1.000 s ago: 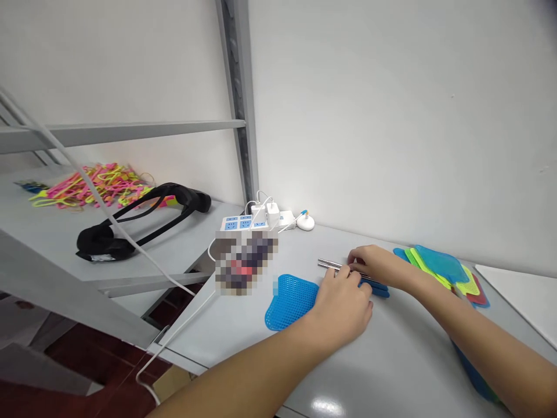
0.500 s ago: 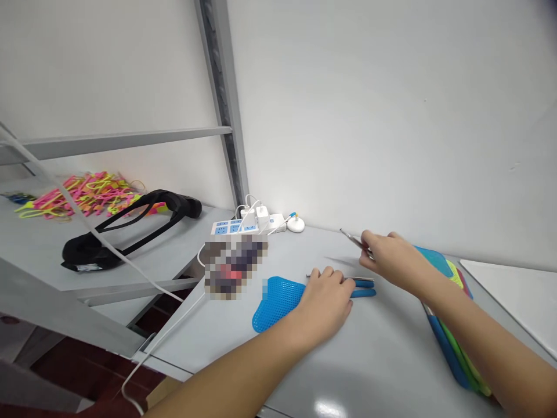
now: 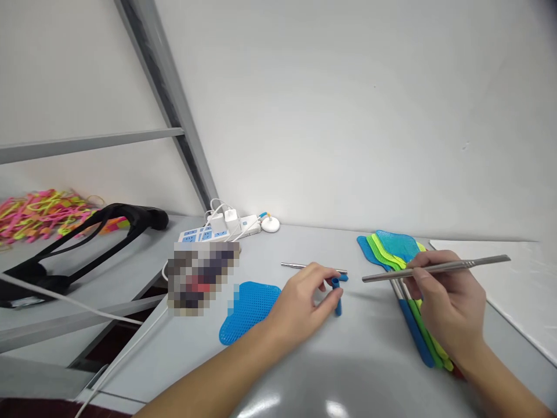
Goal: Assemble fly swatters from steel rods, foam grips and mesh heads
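My left hand (image 3: 300, 302) pinches a short blue handle sleeve (image 3: 337, 306) between thumb and fingers, its open end tilted up. My right hand (image 3: 455, 307) grips a silver telescopic rod (image 3: 483, 262) held nearly level above the table, one end pointing left toward the sleeve. The rod and sleeve are apart. Beyond my left fingers lie another silver rod (image 3: 292, 265) and a second blue handle piece (image 3: 343, 277), partly hidden. A blue mesh fly swatter head (image 3: 250, 313) lies flat beside my left forearm. Under my right hand rests a pile of coloured fly swatters (image 3: 398, 247).
At the back stand a power strip (image 3: 190, 237) with plugged chargers and a round white device (image 3: 270, 224). A blurred-out object (image 3: 204, 278) lies at left. The side shelf bears a black strap-like frame (image 3: 139, 213) and colourful cords (image 3: 39, 215). A white board (image 3: 522, 296) lies right.
My view has swung right. My right hand has moved right and nearer with the rod, now turned level. My left hand has lifted one blue sleeve from the table and tilted it up.
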The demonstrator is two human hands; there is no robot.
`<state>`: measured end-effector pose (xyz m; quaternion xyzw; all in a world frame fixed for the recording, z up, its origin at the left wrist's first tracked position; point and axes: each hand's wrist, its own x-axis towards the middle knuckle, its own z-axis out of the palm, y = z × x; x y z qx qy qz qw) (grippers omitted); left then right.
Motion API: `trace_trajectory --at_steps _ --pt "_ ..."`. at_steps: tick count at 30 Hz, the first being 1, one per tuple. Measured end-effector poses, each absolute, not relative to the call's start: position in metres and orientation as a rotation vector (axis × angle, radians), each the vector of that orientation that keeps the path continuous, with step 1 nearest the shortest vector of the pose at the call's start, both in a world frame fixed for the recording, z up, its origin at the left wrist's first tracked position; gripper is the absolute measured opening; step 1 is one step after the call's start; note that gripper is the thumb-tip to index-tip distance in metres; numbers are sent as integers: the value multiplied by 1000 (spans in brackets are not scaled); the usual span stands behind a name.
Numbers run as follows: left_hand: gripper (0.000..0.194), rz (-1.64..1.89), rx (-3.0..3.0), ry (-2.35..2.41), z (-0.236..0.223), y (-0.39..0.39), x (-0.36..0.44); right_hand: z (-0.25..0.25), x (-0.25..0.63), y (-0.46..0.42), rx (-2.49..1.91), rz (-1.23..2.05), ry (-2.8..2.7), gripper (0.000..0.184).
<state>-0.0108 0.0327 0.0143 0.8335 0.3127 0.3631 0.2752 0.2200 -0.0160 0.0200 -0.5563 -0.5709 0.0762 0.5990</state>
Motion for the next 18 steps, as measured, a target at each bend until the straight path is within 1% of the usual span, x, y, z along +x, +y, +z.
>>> trace_trajectory --at_steps 3,8,11,18 --pt "14 1048 2098 861 18 31 -11 18 214 -18 -1111 353 -1196 12" --pt "19 946 1877 833 14 29 -10 24 198 -24 -954 378 -1151 17" --pt "21 886 1968 855 14 27 -10 28 193 -25 -922 394 -1068 17" --pt "15 905 2188 792 14 26 -8 30 189 -24 -892 550 -985 19"
